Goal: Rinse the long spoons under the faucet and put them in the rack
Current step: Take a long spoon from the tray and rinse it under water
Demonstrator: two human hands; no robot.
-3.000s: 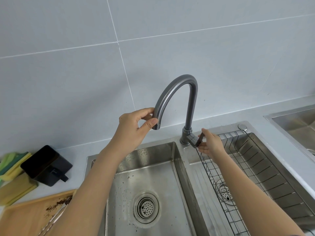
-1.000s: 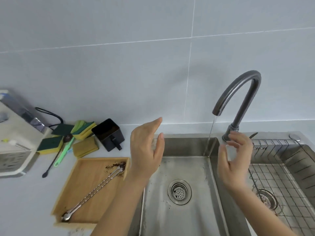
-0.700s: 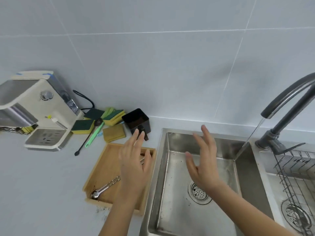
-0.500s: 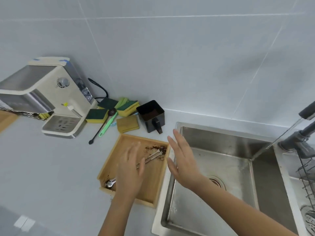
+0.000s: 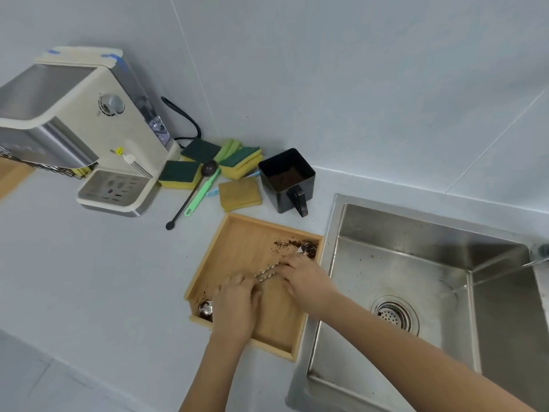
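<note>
While we lean over the shallow wooden tray (image 5: 237,242), our left hand (image 5: 236,307) lies knuckles-up on the near end of the long twisted-handle metal spoons (image 5: 267,272), fingers curled down over the handles, with one shiny bowl poking out by the tray's near corner. Our right hand (image 5: 306,281) covers the far stretch of the same handles, fingers bent around them; the dirty bowl lies just past its fingertips among brown grounds. Half a second ago both hands hung open above the tray; now they have dropped onto the spoons. Beside the tray sits the stainless steel sink (image 5: 386,281), water streaming in from the right. Farther back stands a black square cup (image 5: 286,179).
</note>
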